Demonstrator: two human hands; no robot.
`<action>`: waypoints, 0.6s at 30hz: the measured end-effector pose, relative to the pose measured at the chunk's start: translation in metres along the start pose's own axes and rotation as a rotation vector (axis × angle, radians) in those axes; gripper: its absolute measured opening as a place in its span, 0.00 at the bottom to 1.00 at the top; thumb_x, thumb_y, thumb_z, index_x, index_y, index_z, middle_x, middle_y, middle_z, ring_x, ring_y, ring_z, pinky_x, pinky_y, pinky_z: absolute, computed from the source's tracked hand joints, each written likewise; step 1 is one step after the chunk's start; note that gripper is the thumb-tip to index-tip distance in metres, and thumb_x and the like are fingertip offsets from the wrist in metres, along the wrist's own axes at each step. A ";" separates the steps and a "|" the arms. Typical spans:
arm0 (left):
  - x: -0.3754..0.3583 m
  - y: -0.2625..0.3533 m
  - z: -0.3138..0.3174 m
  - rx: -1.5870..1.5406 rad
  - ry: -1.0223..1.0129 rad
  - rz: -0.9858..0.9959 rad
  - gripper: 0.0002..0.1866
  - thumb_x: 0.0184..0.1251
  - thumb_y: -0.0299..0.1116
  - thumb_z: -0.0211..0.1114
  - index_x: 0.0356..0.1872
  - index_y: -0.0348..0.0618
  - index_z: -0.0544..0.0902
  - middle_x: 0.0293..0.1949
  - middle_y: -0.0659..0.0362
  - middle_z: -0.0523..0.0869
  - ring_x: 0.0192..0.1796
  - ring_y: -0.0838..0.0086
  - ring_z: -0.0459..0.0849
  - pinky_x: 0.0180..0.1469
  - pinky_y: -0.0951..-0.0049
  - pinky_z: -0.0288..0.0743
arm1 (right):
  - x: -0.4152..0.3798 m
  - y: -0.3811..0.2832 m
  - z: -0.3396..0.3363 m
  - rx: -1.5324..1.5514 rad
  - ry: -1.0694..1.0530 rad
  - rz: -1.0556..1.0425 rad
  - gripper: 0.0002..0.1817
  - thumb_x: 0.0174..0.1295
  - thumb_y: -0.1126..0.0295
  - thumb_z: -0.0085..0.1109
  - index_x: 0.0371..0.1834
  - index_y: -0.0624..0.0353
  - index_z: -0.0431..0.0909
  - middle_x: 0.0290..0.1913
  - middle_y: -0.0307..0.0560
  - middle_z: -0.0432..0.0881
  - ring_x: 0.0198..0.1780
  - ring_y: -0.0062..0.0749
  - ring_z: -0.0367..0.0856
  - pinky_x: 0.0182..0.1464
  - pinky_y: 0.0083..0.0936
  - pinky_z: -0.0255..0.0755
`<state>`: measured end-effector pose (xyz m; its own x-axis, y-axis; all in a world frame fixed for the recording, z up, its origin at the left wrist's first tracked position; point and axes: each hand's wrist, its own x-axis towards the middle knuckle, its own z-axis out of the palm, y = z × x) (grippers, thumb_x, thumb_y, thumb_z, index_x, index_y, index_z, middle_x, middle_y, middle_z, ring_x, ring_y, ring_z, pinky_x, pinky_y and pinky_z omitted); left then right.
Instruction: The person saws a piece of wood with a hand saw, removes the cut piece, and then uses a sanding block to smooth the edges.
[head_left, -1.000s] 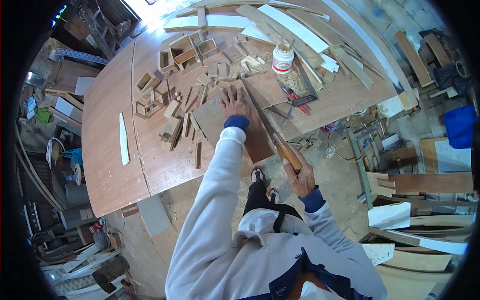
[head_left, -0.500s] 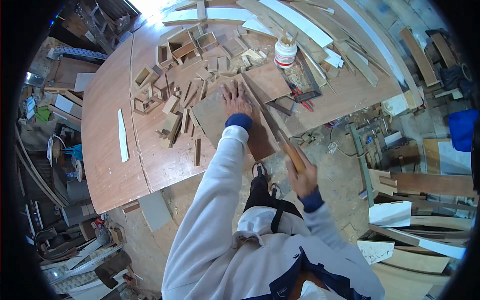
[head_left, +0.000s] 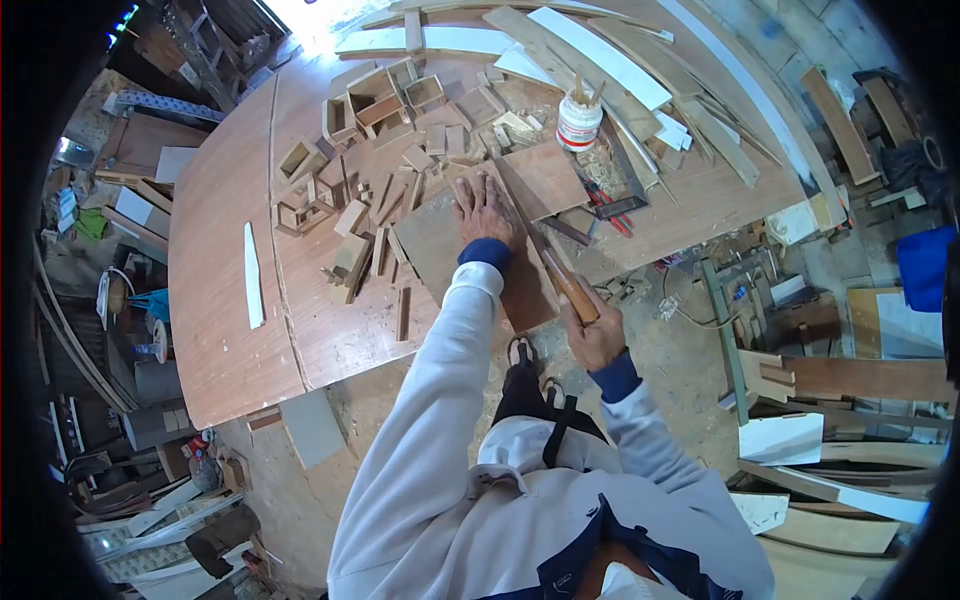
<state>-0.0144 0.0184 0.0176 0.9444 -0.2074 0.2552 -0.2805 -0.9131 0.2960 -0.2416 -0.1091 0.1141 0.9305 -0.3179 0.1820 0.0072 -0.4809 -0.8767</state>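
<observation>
My left hand (head_left: 487,215) lies flat with its fingers stretched out, pressing on a thin grey-brown wooden board (head_left: 428,240). A reddish-brown panel (head_left: 530,298) sticks out past the table edge beside it. In my right hand (head_left: 597,335) is the wooden handle of a saw (head_left: 574,292), with the fingers wrapped round it. Its long narrow blade runs forward along the right side of my left hand, next to another brown panel (head_left: 545,180). The blade appears nearly edge-on, so its teeth and exact contact with the wood cannot be made out.
Small wooden frames (head_left: 378,100) and loose offcuts cover the table (head_left: 215,290) ahead and left. A white jar (head_left: 579,122) with sticks, red-handled pliers (head_left: 612,212) and a dark metal square (head_left: 632,185) lie to the right. Long strips (head_left: 610,60) lie behind; more boards (head_left: 850,445) are stacked at right.
My right hand has moved forward and a little left with the saw, and its motion blur has gone. My left hand stays flat on the board. The whole view has shifted slightly.
</observation>
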 end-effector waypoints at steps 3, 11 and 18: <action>-0.013 0.006 0.000 -0.064 -0.056 -0.057 0.35 0.59 0.35 0.54 0.71 0.49 0.63 0.76 0.61 0.55 0.78 0.53 0.42 0.75 0.46 0.41 | -0.031 -0.001 -0.018 -0.064 -0.036 -0.016 0.23 0.63 0.69 0.59 0.60 0.67 0.72 0.44 0.61 0.84 0.42 0.46 0.85 0.44 0.32 0.78; -0.003 0.005 0.001 0.015 -0.040 -0.030 0.31 0.65 0.39 0.50 0.71 0.50 0.64 0.76 0.63 0.55 0.78 0.52 0.44 0.74 0.44 0.44 | 0.000 -0.004 -0.004 -0.003 -0.043 0.102 0.26 0.61 0.68 0.61 0.62 0.65 0.71 0.39 0.65 0.83 0.34 0.51 0.85 0.37 0.32 0.78; 0.000 0.001 0.006 -0.029 -0.032 -0.048 0.34 0.59 0.34 0.53 0.71 0.48 0.64 0.76 0.62 0.54 0.78 0.54 0.42 0.75 0.45 0.42 | -0.059 0.004 -0.028 0.108 0.015 -0.022 0.24 0.61 0.71 0.58 0.61 0.66 0.71 0.34 0.64 0.82 0.33 0.42 0.87 0.36 0.31 0.77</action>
<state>-0.0135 0.0157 0.0126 0.9617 -0.1752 0.2107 -0.2392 -0.9117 0.3341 -0.3066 -0.1151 0.1121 0.9242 -0.3208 0.2073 0.0676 -0.3970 -0.9153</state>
